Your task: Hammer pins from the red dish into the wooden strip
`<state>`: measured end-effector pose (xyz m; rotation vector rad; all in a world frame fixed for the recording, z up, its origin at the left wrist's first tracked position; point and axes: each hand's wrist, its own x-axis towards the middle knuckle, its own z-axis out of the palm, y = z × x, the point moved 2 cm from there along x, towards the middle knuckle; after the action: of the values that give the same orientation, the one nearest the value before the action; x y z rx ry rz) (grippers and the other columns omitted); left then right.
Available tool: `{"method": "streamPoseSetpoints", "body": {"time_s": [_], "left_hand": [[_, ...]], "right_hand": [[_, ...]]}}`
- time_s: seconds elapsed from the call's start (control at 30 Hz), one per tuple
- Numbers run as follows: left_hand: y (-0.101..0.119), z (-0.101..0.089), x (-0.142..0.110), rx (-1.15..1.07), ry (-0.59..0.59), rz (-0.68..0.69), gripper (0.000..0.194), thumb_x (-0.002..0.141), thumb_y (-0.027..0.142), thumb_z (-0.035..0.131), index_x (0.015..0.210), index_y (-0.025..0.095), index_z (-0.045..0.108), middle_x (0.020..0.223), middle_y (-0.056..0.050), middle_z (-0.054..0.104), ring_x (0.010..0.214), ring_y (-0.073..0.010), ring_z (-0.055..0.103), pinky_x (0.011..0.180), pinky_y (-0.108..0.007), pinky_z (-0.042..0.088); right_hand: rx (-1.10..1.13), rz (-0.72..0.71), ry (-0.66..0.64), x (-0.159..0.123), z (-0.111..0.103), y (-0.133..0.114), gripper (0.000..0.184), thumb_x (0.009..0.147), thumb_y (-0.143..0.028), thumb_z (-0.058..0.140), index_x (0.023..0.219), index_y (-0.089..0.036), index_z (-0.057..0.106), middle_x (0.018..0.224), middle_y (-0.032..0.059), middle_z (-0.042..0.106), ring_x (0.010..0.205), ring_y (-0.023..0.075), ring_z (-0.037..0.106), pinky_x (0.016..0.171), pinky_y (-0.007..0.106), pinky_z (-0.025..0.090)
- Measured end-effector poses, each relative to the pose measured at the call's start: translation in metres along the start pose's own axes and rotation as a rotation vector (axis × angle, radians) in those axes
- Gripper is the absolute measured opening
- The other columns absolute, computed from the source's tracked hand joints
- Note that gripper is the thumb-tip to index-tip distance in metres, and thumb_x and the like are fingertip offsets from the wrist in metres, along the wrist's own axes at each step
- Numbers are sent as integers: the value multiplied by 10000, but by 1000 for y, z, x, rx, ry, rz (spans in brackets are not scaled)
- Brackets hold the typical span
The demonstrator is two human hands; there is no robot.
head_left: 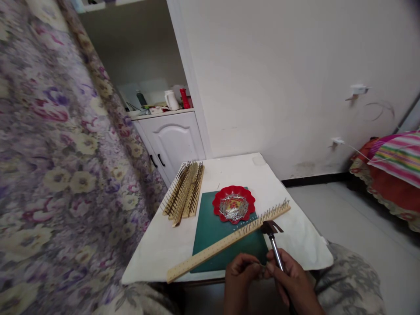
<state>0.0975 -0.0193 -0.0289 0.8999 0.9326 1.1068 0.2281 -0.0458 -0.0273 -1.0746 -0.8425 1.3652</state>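
My right hand (pixel 290 275) is closed around the metal handle of a small hammer (pixel 272 234), whose head rests by a long wooden strip (pixel 226 240) studded with nails along its far half. My left hand (pixel 241 269) is pinched shut just left of the right hand, fingertips touching it; what it pinches is too small to make out. The strip lies slanted across a green cutting mat (pixel 213 227). A red scalloped dish (pixel 233 204) full of loose nails sits on the mat's far corner.
A stack of several finished nailed strips (pixel 184 189) lies at the left of the white table (pixel 157 249). A floral curtain hangs left, a white cabinet (pixel 170 140) stands behind, a wall with sockets is ahead, and striped bedding (pixel 393 162) is right.
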Motion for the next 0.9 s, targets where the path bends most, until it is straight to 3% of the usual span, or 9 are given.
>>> {"method": "streamPoseSetpoints", "body": {"time_s": [0.1, 0.23, 0.37, 0.57, 0.9], "left_hand": [[13, -15, 6, 138, 57, 47, 155, 667, 292, 664, 726, 155, 625, 576, 16, 608, 574, -129, 547, 589, -237, 421], [43, -38, 21, 538, 210, 289, 162, 712, 322, 627, 681, 164, 616, 637, 14, 569, 631, -134, 517, 603, -222, 394], [52, -43, 36, 775, 219, 443, 199, 781, 335, 556, 686, 172, 619, 690, 3, 564, 657, -143, 530, 615, -224, 397], [40, -39, 48, 900, 194, 473, 192, 823, 295, 505, 708, 182, 610, 718, -6, 584, 689, -152, 562, 630, -231, 409], [41, -40, 50, 994, 182, 443, 183, 826, 273, 481, 712, 186, 596, 737, -6, 584, 687, -149, 560, 631, -231, 391]], "right_hand": [[-31, 15, 5, 0, -3, 1, 364, 731, -496, 642, 882, -213, 471, 550, -67, 639, 202, -1, 324, 238, 115, 175], [-43, 15, 0, 1, -8, 4, 366, 748, -492, 630, 892, -208, 450, 553, -61, 646, 198, -6, 328, 246, 104, 155], [-52, 37, -11, 2, -8, 8, 380, 734, -518, 629, 888, -220, 451, 543, -76, 629, 195, 5, 333, 233, 112, 172], [-94, 38, -32, 0, -7, 4, 380, 742, -528, 614, 882, -208, 464, 550, -75, 624, 203, 3, 344, 232, 108, 196], [-96, 78, -28, 2, -9, 9, 369, 738, -520, 623, 884, -223, 460, 539, -80, 622, 204, -1, 324, 235, 110, 199]]}}
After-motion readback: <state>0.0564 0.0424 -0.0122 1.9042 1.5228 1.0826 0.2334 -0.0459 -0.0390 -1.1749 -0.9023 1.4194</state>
